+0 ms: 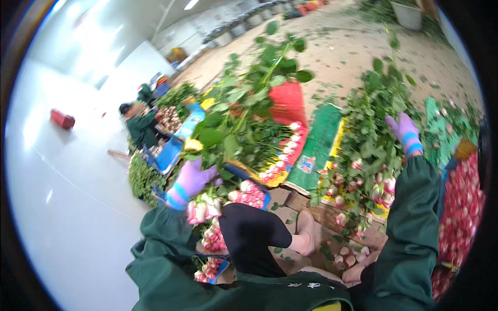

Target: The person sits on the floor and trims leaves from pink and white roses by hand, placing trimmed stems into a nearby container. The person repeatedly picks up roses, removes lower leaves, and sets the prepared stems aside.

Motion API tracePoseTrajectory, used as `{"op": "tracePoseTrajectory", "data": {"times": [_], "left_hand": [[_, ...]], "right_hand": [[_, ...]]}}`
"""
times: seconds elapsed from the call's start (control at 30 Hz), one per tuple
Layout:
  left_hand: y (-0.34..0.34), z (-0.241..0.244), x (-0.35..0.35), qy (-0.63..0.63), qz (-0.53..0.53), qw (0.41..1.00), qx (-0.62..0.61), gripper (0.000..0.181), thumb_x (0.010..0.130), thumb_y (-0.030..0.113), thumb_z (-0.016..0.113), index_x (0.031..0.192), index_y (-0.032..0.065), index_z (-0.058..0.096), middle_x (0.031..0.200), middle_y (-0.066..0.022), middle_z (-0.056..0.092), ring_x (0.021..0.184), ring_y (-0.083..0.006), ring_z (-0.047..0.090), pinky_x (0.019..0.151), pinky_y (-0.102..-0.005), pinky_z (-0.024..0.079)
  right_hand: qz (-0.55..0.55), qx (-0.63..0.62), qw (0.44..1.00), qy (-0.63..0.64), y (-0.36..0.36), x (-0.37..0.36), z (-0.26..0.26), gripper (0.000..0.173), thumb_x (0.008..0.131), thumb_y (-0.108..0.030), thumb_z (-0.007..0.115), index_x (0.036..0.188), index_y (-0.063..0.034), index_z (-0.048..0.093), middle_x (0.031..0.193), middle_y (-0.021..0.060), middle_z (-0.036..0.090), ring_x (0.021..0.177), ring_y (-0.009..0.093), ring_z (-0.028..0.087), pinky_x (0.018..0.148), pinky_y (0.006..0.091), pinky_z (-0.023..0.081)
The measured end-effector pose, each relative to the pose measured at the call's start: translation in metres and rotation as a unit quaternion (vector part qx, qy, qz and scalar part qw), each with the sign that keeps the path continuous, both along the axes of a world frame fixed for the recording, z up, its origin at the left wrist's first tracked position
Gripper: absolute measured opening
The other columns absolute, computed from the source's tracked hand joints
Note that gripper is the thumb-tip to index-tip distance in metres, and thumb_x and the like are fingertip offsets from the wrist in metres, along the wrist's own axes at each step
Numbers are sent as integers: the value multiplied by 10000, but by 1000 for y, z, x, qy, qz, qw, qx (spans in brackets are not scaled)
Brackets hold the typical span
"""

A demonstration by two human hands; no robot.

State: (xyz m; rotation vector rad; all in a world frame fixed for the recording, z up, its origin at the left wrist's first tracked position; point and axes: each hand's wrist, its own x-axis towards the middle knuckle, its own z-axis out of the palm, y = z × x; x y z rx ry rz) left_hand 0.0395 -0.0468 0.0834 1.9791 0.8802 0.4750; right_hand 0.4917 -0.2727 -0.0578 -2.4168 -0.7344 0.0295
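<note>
My left hand (192,177), in a purple glove with blue bands at the wrist, is on long leafy rose stems (233,128); their pink-and-white blooms (204,208) hang just below the wrist. Its thumb and fingers look spread, but leaves hide part of the grip. My right hand (404,130), gloved the same way, lies at the right edge of a heap of leafy rose stems (362,132), whose pink-and-white heads point towards me. Whether it holds a stem is unclear. Between the hands, a row of rose heads (288,149) lines a red and yellow sheet.
A green woven sack (321,144) lies between the two heaps. Many red-and-white roses (461,210) stand at the far right. Another person (142,124) sits at the left by a blue crate (169,155). Fallen leaves and petals (350,256) lie by my feet.
</note>
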Motion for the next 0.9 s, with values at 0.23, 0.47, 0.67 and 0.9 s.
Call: {"op": "tracePoseTrajectory", "data": {"times": [0.23,0.47,0.67,0.9], "left_hand": [[-25,-29,45,-103,-100,954,-264,355,808,49,572,1147,-4,480,908,-97,604,712,-170,615,646,-278,525],[-64,-59,140,-193,-245,884,-347,267,822,68,519,1077,-9,501,876,-117,618,694,-209,637,574,-282,525],[-93,-87,198,-124,-202,956,-174,202,756,62,594,933,-27,553,741,-92,628,618,-183,635,480,-251,483],[-67,-128,218,-191,-113,876,-428,211,817,-5,500,1022,-22,455,777,-171,603,534,-249,608,381,-334,471]], "right_hand": [[285,216,928,102,32,-69,46,531,842,-361,557,1221,-1,467,1099,121,586,1002,204,556,847,310,434],[387,157,874,247,30,-153,102,521,869,-456,502,1073,18,570,863,32,601,731,81,519,634,237,427],[195,327,880,284,14,-123,33,222,837,-200,585,771,11,576,661,0,559,556,76,496,525,226,400],[32,325,896,301,3,-88,7,231,869,-224,508,959,-16,556,777,79,634,569,134,597,409,216,413]]}}
